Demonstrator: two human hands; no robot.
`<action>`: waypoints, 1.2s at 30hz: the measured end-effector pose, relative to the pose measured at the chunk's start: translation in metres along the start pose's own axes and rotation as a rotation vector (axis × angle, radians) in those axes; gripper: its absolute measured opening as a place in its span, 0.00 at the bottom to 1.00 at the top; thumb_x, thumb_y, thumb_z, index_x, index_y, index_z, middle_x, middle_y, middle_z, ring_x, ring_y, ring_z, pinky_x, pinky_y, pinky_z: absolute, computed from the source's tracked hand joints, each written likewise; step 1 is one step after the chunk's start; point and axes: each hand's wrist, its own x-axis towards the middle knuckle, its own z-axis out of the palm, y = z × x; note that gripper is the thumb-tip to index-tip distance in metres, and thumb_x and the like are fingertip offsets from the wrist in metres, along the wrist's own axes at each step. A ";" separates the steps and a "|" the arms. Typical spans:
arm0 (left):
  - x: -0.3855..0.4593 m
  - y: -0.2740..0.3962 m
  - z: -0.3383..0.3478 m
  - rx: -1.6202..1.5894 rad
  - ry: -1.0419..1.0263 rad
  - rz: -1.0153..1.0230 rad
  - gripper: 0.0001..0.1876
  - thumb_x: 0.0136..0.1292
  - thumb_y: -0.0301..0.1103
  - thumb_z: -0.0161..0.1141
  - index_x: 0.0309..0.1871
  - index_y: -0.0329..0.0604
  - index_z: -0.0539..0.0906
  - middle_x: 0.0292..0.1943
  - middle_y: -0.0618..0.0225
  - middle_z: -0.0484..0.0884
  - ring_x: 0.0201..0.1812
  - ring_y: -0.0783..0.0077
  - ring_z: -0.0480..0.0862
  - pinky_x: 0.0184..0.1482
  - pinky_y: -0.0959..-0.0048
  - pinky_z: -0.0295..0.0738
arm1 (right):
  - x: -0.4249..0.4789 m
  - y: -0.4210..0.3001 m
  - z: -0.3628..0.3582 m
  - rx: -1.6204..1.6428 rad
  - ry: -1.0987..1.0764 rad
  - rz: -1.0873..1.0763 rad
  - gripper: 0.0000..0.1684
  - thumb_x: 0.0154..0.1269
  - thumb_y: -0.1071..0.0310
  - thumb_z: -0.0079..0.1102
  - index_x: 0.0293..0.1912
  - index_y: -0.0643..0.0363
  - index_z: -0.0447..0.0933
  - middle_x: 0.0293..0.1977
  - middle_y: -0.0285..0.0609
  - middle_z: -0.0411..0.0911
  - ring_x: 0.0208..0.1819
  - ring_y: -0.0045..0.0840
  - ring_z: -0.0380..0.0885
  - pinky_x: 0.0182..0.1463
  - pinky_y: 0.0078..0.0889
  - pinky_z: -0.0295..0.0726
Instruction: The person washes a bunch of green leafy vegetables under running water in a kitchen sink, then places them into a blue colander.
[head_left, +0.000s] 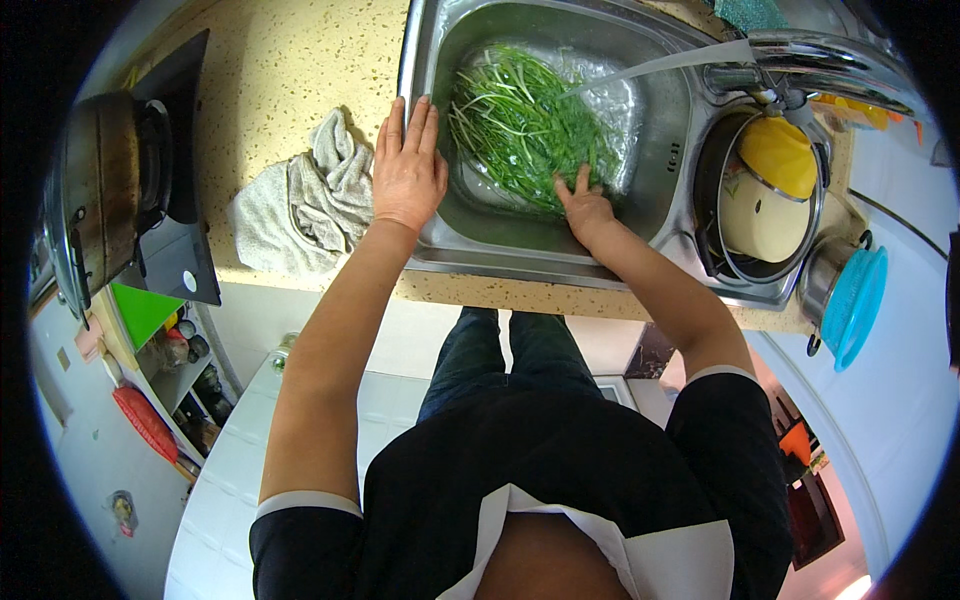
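Note:
A bunch of long, thin leafy greens (517, 112) lies in water in the basin of a stainless steel sink (517, 268). My right hand (589, 210) reaches in at their near right edge. Its fingers are spread, the tips at the leaves and partly hidden by them. Flat on the sink's left rim rests my left hand (409, 180), palm down, with nothing held. From the chrome faucet (832, 60) at the right, a stream of water (667, 64) runs onto the greens.
A crumpled grey cloth (300, 206) lies left of my left hand. Farther left a pot (112, 169) stands at the stove (180, 255). Right of the basin, a pot (701, 202) holds a yellow bowl (780, 154) and other ware. A blue strainer (859, 307) sits beyond it.

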 end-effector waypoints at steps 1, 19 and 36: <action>0.001 0.001 0.001 -0.006 0.001 0.006 0.30 0.56 0.30 0.52 0.65 0.42 0.64 0.68 0.68 0.57 0.70 0.53 0.52 0.68 0.56 0.52 | 0.010 0.007 0.007 0.013 -0.025 -0.059 0.42 0.59 0.69 0.57 0.68 0.34 0.49 0.67 0.57 0.45 0.58 0.56 0.65 0.52 0.41 0.75; 0.002 0.000 -0.001 0.017 -0.005 0.007 0.29 0.56 0.31 0.51 0.64 0.38 0.65 0.67 0.63 0.59 0.70 0.53 0.53 0.68 0.57 0.50 | 0.050 -0.033 -0.074 0.000 0.756 -0.556 0.31 0.64 0.48 0.49 0.65 0.42 0.59 0.64 0.47 0.59 0.67 0.39 0.56 0.65 0.51 0.59; 0.003 0.000 0.002 -0.034 -0.003 0.009 0.29 0.56 0.30 0.52 0.63 0.37 0.64 0.67 0.63 0.58 0.69 0.50 0.53 0.68 0.55 0.52 | 0.081 -0.041 -0.058 0.061 0.422 -0.160 0.32 0.62 0.58 0.53 0.66 0.37 0.60 0.71 0.35 0.43 0.71 0.46 0.39 0.69 0.63 0.30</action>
